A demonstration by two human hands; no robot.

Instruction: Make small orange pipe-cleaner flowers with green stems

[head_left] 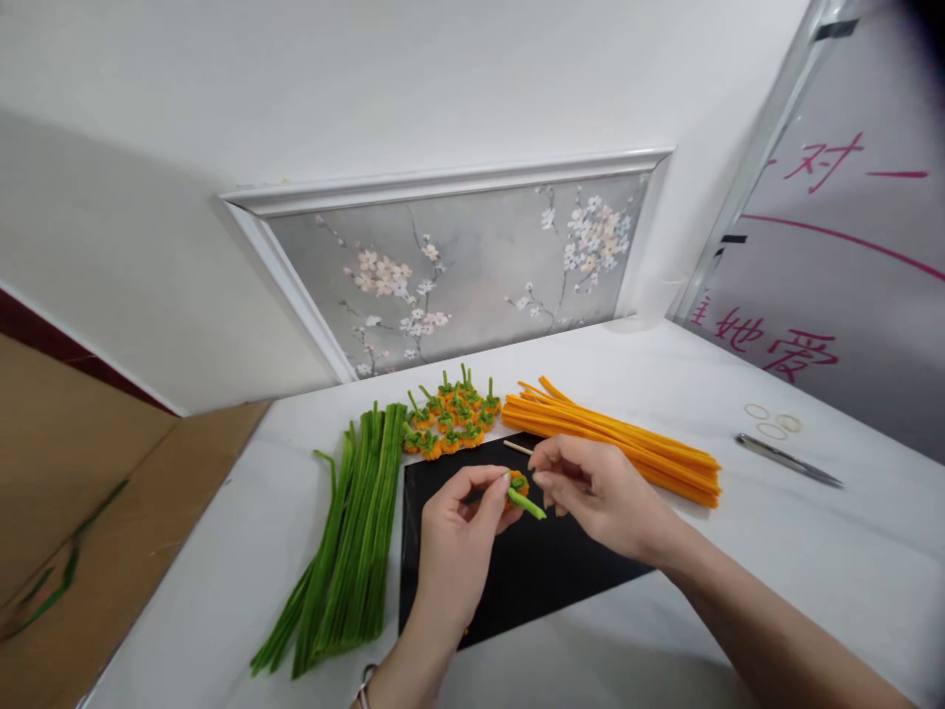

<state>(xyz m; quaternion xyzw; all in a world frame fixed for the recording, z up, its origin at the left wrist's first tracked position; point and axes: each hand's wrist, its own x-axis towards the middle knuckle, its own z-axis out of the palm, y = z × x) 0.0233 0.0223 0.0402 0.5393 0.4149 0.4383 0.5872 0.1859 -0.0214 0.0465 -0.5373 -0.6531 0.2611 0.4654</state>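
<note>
My left hand (464, 522) pinches a small orange piece with a green top (520, 484), whose light green stem (527, 504) points toward the lower right. Close beside it on the right, my right hand (591, 492) has its fingers closed around a thin pale stick (518, 447) that sticks out to the left. Both hands are above a black mat (546, 576). Behind them stands a cluster of finished-looking orange and green pieces (450, 418) with upright green stems.
Green fuzzy stems (361, 542) lie in a bundle at the left, orange ones (612, 438) at the back right. Tweezers (788, 460) and several clear rings (772, 430) rest on the white table (827, 571) at the right. A cardboard box (148, 532) stands at the far left.
</note>
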